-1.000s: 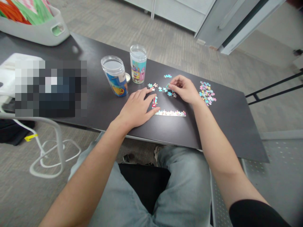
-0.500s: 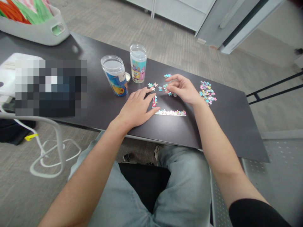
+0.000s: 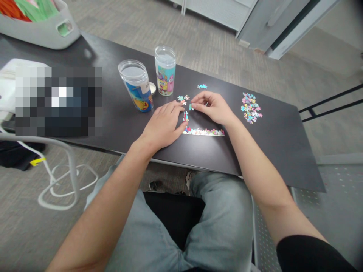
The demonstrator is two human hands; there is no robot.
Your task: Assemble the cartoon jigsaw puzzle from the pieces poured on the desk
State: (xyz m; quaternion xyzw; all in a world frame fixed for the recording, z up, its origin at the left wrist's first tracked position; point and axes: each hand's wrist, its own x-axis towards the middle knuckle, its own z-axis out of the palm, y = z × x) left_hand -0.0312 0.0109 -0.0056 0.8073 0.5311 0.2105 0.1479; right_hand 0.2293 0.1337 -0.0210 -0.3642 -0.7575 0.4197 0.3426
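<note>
Joined jigsaw pieces (image 3: 208, 132) form an L on the dark table, with a row along the near side and a short column going up at its left end. My left hand (image 3: 166, 122) lies spread on the table, its fingers beside that column and partly covering it. Between the thumb and fingertips of my right hand (image 3: 214, 107) is a green-blue puzzle piece (image 3: 191, 107), just above the column's top end. Loose jigsaw pieces (image 3: 183, 99) lie beyond my left fingertips. More blue pieces (image 3: 202, 86) lie behind my right hand.
A heap of puzzle pieces (image 3: 251, 107) lies on the right. Two clear-topped cartoon cups (image 3: 138, 88) stand at the back left, a round lid (image 3: 152, 88) between them. A light basket (image 3: 42, 34) sits at the table's far left. White cable (image 3: 65, 192) hangs at lower left.
My right hand has moved left and slightly nearer with the puzzle piece, toward the column's top. My left hand has shifted slightly, showing more of the L's corner.
</note>
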